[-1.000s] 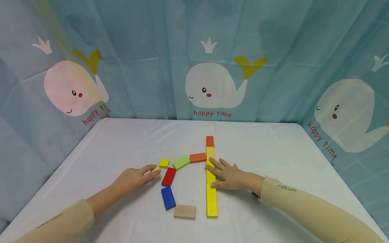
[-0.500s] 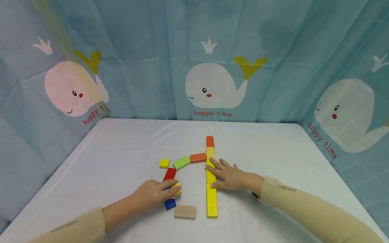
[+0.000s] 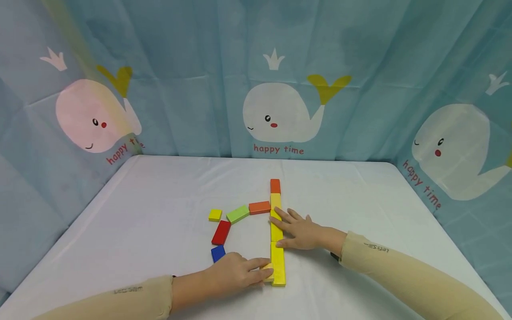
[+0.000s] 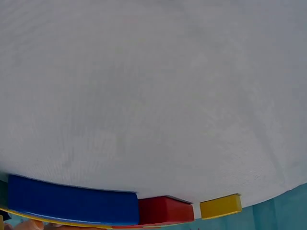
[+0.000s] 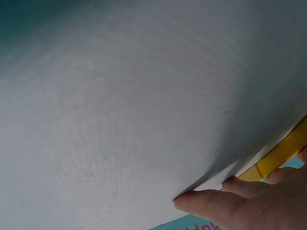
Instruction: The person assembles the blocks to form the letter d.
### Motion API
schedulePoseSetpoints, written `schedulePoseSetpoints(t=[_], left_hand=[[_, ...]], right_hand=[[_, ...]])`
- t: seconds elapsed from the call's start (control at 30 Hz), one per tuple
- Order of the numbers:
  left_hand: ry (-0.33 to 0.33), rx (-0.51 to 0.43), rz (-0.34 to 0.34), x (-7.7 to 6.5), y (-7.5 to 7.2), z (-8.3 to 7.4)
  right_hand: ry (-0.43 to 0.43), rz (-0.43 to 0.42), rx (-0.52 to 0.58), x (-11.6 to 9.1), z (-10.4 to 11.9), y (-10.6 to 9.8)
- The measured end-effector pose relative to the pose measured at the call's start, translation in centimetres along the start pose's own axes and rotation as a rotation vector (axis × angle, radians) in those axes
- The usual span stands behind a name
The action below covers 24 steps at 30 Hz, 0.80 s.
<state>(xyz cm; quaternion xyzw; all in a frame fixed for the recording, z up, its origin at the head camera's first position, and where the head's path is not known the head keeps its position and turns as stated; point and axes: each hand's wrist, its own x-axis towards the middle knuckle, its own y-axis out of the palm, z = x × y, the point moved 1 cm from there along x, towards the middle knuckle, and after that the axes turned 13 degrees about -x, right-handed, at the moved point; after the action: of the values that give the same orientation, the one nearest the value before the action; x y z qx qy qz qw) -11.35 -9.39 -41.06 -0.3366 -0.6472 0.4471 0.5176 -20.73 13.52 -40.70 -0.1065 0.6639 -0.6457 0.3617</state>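
Note:
My left hand [image 3: 234, 274] pinches a small pale yellow block [image 3: 268, 273] right at the left side of the long yellow block [image 3: 278, 266], the near end of a straight column. With fingers spread, my right hand [image 3: 302, 232] rests its fingertips on the column's middle yellow block [image 3: 276, 232]. A curve of flat blocks bends left from the column: orange [image 3: 260, 207], green [image 3: 238, 214], red [image 3: 221, 232] and blue [image 3: 218, 253]. The left hand covers part of the blue block and hides the plain wooden one. Right fingers [image 5: 206, 203] show beside yellow in the right wrist view.
A loose yellow block [image 3: 215, 215] lies outside the curve, near the red one. An orange block [image 3: 275, 186] tops the column's far end. White cloth covers the table [image 3: 340, 191], and a blue whale-print curtain [image 3: 192, 89] stands behind and at both sides.
From left of the red block, my left hand has carried the pale yellow block right and nearer, over the blue block, to the column's near end. My right hand has stayed put.

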Motion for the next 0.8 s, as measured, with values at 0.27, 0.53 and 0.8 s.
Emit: schedulePoseSetpoints(t=[0.27,0.53,0.8], left_hand=[[-0.05,-0.057,0.039,0.0,0.5,-0.8],[-0.097,-0.058,0.028,-0.4,0.7,-1.4],[-0.123,-0.056,0.035,-0.6,0.9,-1.4]], right_hand=[[0.0,0.001,0.004,0.1,0.0,0.0],[-0.005,-0.005,0.002,0.1,0.0,0.0],[-0.016,-0.01,0.005,0.1,0.0,0.0]])
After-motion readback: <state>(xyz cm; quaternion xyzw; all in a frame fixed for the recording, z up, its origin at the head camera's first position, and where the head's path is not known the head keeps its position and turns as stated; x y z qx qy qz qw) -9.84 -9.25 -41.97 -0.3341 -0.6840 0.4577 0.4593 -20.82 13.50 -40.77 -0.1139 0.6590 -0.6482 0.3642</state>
